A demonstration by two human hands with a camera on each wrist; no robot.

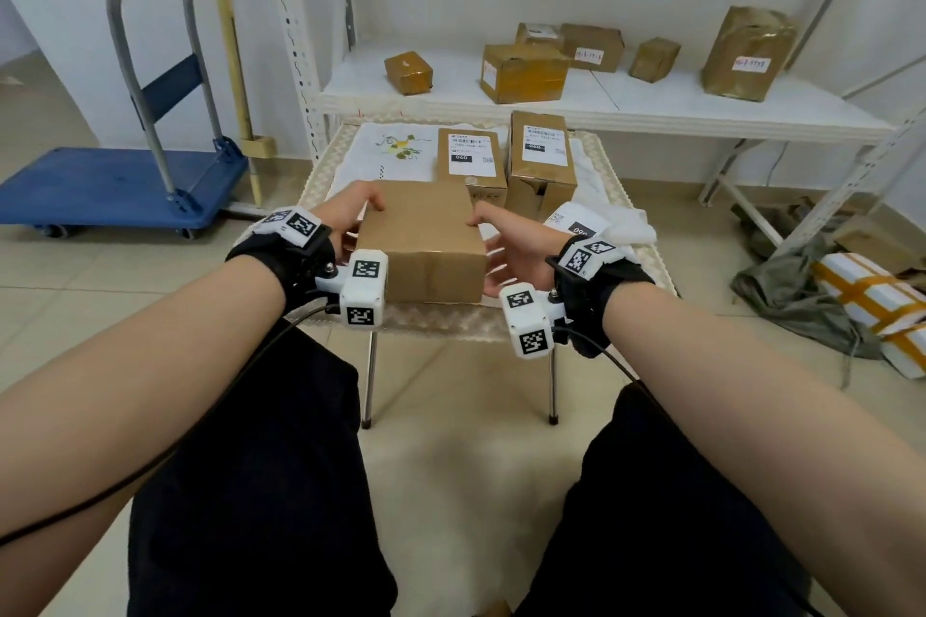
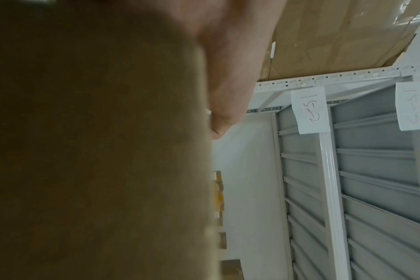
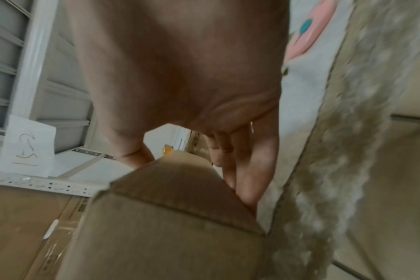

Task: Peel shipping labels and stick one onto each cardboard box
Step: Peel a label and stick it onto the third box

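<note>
Cardboard box (image 1: 423,241), top unlabelled, clasped by left hand (image 1: 353,215) and right hand (image 1: 506,253), fingers curled round its ends. Positioning step, likely; next needs shipping label (image 1: 563,218) peeled.

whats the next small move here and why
Probably free the right hand and reach for the label sheets beside it. The plain cardboard box, held by it and the left hand, has a bare top; the two boxes behind already carry labels.
</note>
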